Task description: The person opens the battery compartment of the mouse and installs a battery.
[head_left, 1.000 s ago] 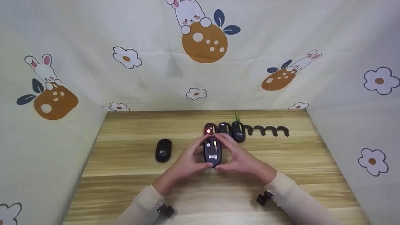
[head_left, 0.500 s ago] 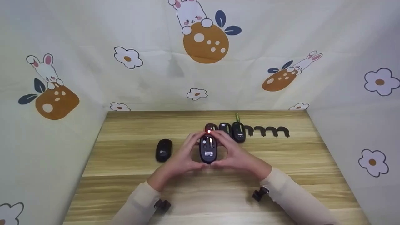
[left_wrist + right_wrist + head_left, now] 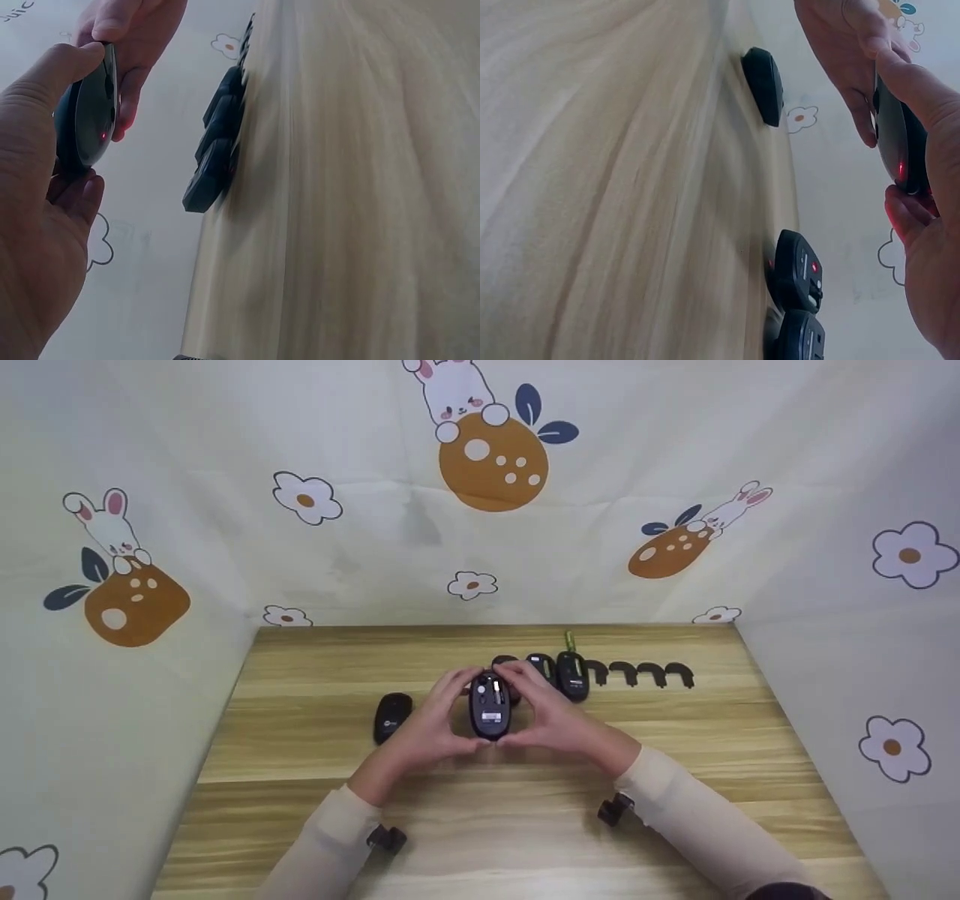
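Observation:
In the head view, both hands hold a black computer mouse point(image 3: 490, 720) above the table, its underside facing up. A label and a battery slot with a pale strip in it show on that underside. My left hand point(image 3: 433, 731) grips the left side and my right hand point(image 3: 561, 721) the right, thumbs at the near end and fingers at the far end. From the left wrist, the mouse point(image 3: 91, 120) appears edge-on between both hands, with a small red glow. A similar glow marks the mouse point(image 3: 892, 142) in the right wrist view.
A black mouse point(image 3: 391, 715) lies right side up to the left. Behind the hands is a row of upturned mice point(image 3: 573, 679), one partly hidden. A green battery point(image 3: 570, 641) lies behind the row; several curved black covers point(image 3: 624, 673) lie to its right.
Both hands have carried the mouse leftward and slightly farther from me. The red light seen earlier on the mouse behind it no longer shows in the head view.

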The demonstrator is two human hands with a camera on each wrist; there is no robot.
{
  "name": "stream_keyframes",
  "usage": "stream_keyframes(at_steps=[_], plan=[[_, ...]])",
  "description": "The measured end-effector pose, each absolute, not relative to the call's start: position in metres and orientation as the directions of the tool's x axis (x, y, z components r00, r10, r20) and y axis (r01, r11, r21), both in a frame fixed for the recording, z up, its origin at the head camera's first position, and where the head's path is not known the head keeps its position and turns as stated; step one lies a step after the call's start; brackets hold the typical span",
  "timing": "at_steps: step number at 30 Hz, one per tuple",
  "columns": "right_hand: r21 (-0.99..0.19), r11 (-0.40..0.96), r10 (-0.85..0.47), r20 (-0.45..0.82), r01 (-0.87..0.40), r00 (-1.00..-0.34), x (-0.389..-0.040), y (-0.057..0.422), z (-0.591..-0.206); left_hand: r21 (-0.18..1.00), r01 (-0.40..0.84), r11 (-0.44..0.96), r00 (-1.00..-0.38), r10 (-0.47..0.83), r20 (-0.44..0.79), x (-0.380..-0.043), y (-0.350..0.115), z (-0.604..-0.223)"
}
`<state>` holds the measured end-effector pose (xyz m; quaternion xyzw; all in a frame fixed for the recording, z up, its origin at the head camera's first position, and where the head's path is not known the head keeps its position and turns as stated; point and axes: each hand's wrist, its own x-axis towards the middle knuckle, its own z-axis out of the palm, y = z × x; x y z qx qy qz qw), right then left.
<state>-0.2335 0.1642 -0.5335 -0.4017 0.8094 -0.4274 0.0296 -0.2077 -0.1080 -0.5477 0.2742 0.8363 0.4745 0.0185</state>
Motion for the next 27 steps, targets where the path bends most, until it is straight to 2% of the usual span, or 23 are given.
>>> stream_keyframes(at_steps=[6,13,27], plan=[[-0.693,0.403,-0.658,0.235,-0.598,-0.716,-0.243,0.161,-0.533,0.778,0.441,0.447,-0.856,0.469,0.216,-0.217,-0.111,-0.546],[-0.681,0.419,-0.659,0.227,-0.600,-0.718,-0.257,0.155,-0.535,0.767,0.433,0.473,-0.859,0.474,0.193,-0.228,-0.115,-0.545],[-0.675,0.510,-0.644,0.111,-0.533,-0.757,-0.278,0.137,-0.541,0.783,0.327,0.529,-0.895,0.440,0.076,-0.249,-0.126,-0.549]])
